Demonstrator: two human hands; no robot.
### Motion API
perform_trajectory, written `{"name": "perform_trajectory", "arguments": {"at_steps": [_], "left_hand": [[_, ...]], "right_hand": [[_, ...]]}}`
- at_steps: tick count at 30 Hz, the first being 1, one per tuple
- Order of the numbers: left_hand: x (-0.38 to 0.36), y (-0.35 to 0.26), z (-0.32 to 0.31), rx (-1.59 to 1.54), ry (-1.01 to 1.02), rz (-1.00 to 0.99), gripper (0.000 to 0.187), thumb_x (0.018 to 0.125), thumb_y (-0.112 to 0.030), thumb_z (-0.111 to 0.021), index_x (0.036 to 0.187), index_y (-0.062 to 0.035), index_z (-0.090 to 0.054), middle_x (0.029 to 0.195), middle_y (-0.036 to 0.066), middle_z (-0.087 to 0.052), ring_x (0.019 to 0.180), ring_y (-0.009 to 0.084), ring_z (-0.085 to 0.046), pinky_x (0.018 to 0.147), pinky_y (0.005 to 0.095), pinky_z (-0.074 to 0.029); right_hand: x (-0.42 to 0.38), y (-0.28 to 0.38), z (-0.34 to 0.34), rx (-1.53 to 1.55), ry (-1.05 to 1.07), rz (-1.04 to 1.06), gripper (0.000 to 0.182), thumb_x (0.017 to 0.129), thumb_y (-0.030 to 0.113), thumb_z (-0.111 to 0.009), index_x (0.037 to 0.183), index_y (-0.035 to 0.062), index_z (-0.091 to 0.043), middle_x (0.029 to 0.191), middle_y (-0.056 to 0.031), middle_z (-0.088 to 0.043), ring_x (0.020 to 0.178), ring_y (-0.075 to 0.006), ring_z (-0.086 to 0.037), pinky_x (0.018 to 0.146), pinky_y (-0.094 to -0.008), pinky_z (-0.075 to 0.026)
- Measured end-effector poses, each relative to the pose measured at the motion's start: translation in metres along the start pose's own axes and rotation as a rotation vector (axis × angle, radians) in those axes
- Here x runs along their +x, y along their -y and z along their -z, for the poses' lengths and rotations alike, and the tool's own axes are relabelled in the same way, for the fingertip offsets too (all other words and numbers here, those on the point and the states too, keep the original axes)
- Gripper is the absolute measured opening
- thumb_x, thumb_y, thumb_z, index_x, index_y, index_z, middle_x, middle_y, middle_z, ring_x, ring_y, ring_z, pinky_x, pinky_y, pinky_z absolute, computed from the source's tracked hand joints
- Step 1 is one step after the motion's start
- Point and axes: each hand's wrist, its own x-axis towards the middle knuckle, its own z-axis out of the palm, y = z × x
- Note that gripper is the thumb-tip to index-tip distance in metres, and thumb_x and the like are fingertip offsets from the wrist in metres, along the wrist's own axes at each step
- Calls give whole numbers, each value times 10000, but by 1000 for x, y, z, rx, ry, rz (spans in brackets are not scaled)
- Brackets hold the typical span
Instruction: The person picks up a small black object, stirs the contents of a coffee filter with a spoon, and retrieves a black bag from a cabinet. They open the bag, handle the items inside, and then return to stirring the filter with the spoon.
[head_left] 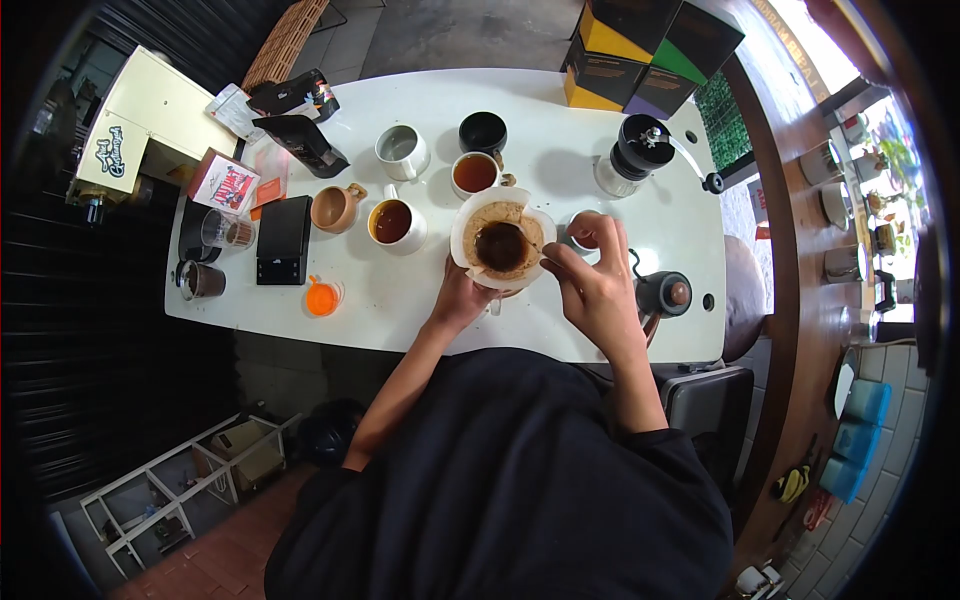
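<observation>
My left hand (465, 301) is wrapped round the lower side of a coffee dripper lined with a white paper filter (544, 226). Dark wet coffee (502, 247) lies inside, with brown grounds coating the paper. My right hand (600, 290) is closed at the filter's right rim, pinching a thin spoon-like utensil (535, 246) that reaches over the coffee; its lower end is hidden. A small cup (582, 232) stands partly behind my right fingers. Just beyond the dripper is a white mug of reddish-brown drink (474, 174), and to its left another filled white mug (396, 225).
A gooseneck kettle (664, 294) stands right of my right hand, with a hand grinder (641, 148) behind it. Left are a brown cup (335, 208), a black scale (284, 240) and an orange item (321, 297). Farther back are a grey-white mug (401, 151) and black cup (483, 132).
</observation>
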Motion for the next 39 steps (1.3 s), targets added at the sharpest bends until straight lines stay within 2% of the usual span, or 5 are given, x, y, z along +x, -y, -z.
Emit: {"name": "perform_trajectory", "arguments": {"at_steps": [7, 14, 22, 36, 39], "left_hand": [[9, -21, -1, -100, -11, -51, 655, 683, -140, -933, 1265, -44, -648, 1277, 123, -685, 1202, 339, -639, 1059, 478, -487], [8, -12, 0, -8, -26, -108, 600, 714, -152, -914, 1246, -42, -659, 1238, 118, -709, 1176, 339, -657, 1042, 480, -496], [7, -20, 0, -82, -26, -69, 506, 738, -159, -898, 1187, -46, -697, 1231, 120, -715, 1167, 350, -659, 1033, 483, -497], [4, -15, 0, -148, 12, 24, 509, 748, -168, -897, 1200, -50, -695, 1245, 116, -700, 1198, 342, -632, 1052, 481, -484], [4, -13, 0, -133, 17, 45, 505, 756, -167, -902, 1203, -52, -695, 1255, 114, -695, 1205, 339, -628, 1053, 481, -481]], "right_hand": [[-1, 6, -10, -85, 28, 32, 157, 837, 56, -749, 990, 67, -716, 1149, -135, -554, 1081, -341, -535, 942, -464, -437], [-13, 10, -22, -35, 48, -17, 191, 858, 54, -749, 1026, 9, -670, 1154, -145, -557, 1082, -346, -538, 955, -478, -448], [-15, 19, -21, 24, 51, -65, 171, 861, 34, -748, 1000, 3, -653, 1158, -148, -550, 1087, -356, -538, 963, -484, -450], [-17, 24, -7, 39, -8, -31, 222, 832, 28, -771, 1038, 36, -689, 1157, -145, -537, 1061, -353, -538, 918, -479, -464], [-17, 28, -3, 37, -42, -73, 190, 795, -9, -781, 957, 33, -692, 1157, -138, -543, 1087, -342, -563, 956, -467, -482]]}}
